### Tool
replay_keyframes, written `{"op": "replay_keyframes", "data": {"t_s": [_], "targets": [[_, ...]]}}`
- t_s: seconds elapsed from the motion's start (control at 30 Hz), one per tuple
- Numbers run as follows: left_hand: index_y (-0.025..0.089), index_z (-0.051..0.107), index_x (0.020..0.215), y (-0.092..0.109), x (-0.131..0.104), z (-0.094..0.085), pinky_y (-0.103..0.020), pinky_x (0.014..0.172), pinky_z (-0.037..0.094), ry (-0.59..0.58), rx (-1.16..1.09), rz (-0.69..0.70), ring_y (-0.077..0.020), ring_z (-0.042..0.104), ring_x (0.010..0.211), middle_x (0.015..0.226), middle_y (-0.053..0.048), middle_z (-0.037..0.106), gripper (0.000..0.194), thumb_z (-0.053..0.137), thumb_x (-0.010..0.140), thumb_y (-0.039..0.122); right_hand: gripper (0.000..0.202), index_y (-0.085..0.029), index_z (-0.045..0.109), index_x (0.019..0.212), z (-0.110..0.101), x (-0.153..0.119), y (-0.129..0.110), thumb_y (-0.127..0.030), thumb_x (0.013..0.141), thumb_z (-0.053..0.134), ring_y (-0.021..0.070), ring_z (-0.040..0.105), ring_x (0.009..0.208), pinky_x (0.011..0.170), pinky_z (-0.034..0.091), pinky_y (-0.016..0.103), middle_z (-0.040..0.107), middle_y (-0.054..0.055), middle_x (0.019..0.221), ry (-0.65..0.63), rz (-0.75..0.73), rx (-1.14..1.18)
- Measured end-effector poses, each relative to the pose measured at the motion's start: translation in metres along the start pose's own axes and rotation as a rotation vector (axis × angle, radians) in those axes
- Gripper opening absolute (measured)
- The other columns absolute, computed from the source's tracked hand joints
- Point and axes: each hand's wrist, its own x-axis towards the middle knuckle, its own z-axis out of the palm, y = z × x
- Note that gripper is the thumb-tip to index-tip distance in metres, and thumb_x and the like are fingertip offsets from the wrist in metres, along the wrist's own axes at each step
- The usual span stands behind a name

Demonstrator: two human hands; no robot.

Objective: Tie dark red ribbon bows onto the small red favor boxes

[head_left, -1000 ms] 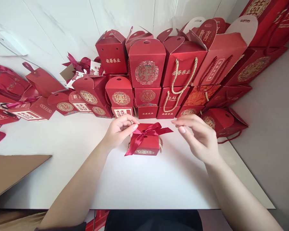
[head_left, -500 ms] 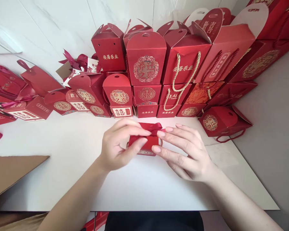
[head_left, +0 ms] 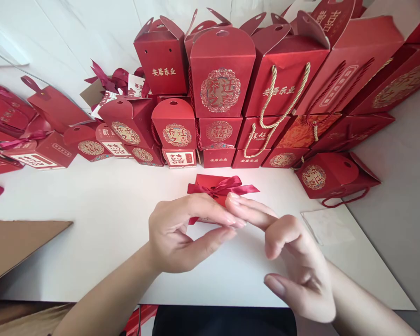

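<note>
A small red box [head_left: 205, 181] sits on the white table in the middle, with a dark red ribbon bow [head_left: 227, 185] on its top and ribbon tails spreading left and right. My left hand [head_left: 192, 233] is in front of the box, thumb and fingers apart with nothing between them. My right hand [head_left: 290, 252] is at the box's right front, its fingers partly bent and spread, holding nothing. The fingertips of both hands come close together just in front of the bow, hiding the lower part of the box.
Rows of stacked red gift boxes [head_left: 222, 88] line the back wall. Another red box [head_left: 336, 175] with a rope handle lies at the right. A brown cardboard flap [head_left: 21, 247] is at the left edge, and a clear flat packet [head_left: 331, 226] lies on the right.
Both hands have come nearer and away from the ribbon, uncovering the looped bow. My right hand's fingers have bent. The view has shifted slightly.
</note>
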Motion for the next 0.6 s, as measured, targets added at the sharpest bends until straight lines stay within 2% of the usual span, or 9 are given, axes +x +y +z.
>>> {"op": "replay_keyframes", "data": {"t_s": [0.1, 0.2, 0.37, 0.5, 0.6], "targets": [[0.024, 0.063, 0.093, -0.001, -0.005, 0.004, -0.03, 0.055, 0.056, 0.1, 0.107, -0.034, -0.0154, 0.067, 0.066, 0.076, -0.001, 0.071, 0.022, 0.066, 0.08, 0.006, 0.023, -0.027, 0.027, 0.088, -0.001, 0.0, -0.01, -0.017, 0.077, 0.045, 0.0287, 0.038, 0.14, 0.1, 0.047, 0.056, 0.045, 0.009, 0.148, -0.042, 0.175, 0.044], [0.024, 0.061, 0.096, -0.004, -0.006, 0.007, -0.029, 0.058, 0.057, 0.14, 0.155, -0.009, -0.0143, 0.067, 0.066, 0.078, 0.0, 0.07, 0.027, 0.067, 0.079, 0.004, 0.029, -0.027, 0.024, 0.087, -0.001, 0.001, -0.009, -0.014, 0.072, 0.045, 0.0299, 0.039, 0.139, 0.099, 0.046, 0.059, 0.043, 0.011, 0.149, -0.055, 0.235, 0.024], [0.021, 0.058, 0.093, -0.009, -0.005, 0.008, -0.029, 0.064, 0.059, 0.146, 0.164, -0.107, -0.016, 0.069, 0.075, 0.078, 0.0, 0.068, 0.026, 0.07, 0.076, 0.007, 0.03, -0.025, 0.031, 0.092, 0.004, 0.005, 0.009, -0.008, 0.074, 0.046, 0.028, 0.025, 0.146, 0.11, 0.037, 0.057, 0.033, 0.01, 0.155, -0.093, 0.064, -0.02], [0.02, 0.055, 0.09, -0.012, -0.004, 0.006, -0.027, 0.064, 0.057, 0.129, 0.115, -0.163, -0.0148, 0.067, 0.075, 0.08, 0.0, 0.066, 0.025, 0.069, 0.076, 0.006, 0.032, -0.023, 0.036, 0.093, 0.014, 0.005, 0.019, -0.006, 0.07, 0.052, 0.0317, 0.024, 0.146, 0.115, 0.026, 0.06, 0.03, 0.01, 0.157, -0.064, -0.04, -0.172], [0.019, 0.055, 0.091, -0.015, -0.005, 0.005, -0.027, 0.065, 0.056, 0.115, 0.123, -0.145, -0.0138, 0.066, 0.074, 0.083, -0.002, 0.065, 0.023, 0.066, 0.077, 0.005, 0.031, -0.022, 0.038, 0.093, 0.018, 0.004, 0.023, -0.007, 0.071, 0.053, 0.0322, 0.025, 0.145, 0.116, 0.024, 0.061, 0.027, 0.011, 0.158, -0.052, -0.061, -0.222]]}}
